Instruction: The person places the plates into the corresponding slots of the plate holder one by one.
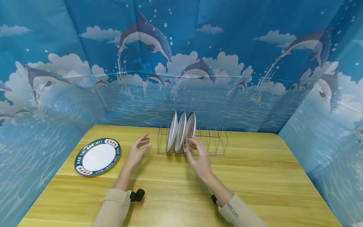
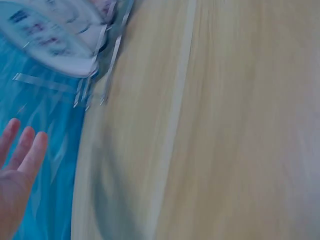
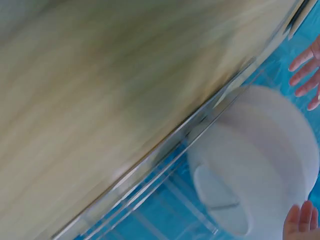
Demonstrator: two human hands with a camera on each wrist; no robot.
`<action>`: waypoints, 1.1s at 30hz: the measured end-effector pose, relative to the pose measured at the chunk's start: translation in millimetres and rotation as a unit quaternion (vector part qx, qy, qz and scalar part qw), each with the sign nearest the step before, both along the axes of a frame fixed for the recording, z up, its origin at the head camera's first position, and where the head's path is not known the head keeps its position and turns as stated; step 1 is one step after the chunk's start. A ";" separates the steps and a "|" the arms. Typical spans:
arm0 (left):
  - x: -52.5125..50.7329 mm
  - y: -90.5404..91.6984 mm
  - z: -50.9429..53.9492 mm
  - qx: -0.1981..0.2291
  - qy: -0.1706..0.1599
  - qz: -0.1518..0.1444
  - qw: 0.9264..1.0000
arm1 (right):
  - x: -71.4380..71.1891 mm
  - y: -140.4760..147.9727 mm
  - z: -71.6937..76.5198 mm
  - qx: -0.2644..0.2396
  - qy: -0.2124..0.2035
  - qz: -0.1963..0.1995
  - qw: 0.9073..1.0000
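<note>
Three plates stand on edge side by side in a wire dish rack (image 1: 218, 154): a left plate (image 1: 171, 132), a middle plate (image 1: 180, 134) and a right plate (image 1: 191, 126) with a reddish pattern. My right hand (image 1: 200, 160) is at the right plate's front edge, fingers loosely bent; whether they touch it is unclear. In the right wrist view those fingers (image 3: 301, 218) overlap a plate's pale back (image 3: 255, 155). To the left of the rack, my left hand (image 1: 138, 153) hovers holding nothing, its fingers spread in the left wrist view (image 2: 22, 160).
A white plate with a dark green lettered rim (image 1: 79, 157) lies flat on the left of the wooden table (image 1: 170, 195). The rack's right-hand slots (image 1: 212, 142) hold no plates. Behind the table hangs a blue dolphin-print curtain (image 1: 181, 94).
</note>
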State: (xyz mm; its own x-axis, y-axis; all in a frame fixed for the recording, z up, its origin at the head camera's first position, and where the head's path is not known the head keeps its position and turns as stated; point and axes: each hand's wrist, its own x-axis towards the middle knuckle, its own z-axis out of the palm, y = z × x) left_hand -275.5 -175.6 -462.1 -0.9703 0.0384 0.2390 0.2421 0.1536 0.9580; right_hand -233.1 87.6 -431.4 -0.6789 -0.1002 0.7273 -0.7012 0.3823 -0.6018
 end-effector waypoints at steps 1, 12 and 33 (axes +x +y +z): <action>4.3 -7.0 0.1 -0.001 0.006 0.013 1.000 | 3.2 -3.7 1.0 -0.005 -0.018 0.018 1.000; 62.2 -97.1 0.4 -0.026 -0.004 0.227 0.973 | 34.9 -45.9 25.1 -0.012 -0.236 0.173 0.956; 119.8 -197.2 -17.5 0.093 -0.190 0.372 0.904 | -3.6 -121.4 -24.9 -0.095 -0.447 0.233 0.858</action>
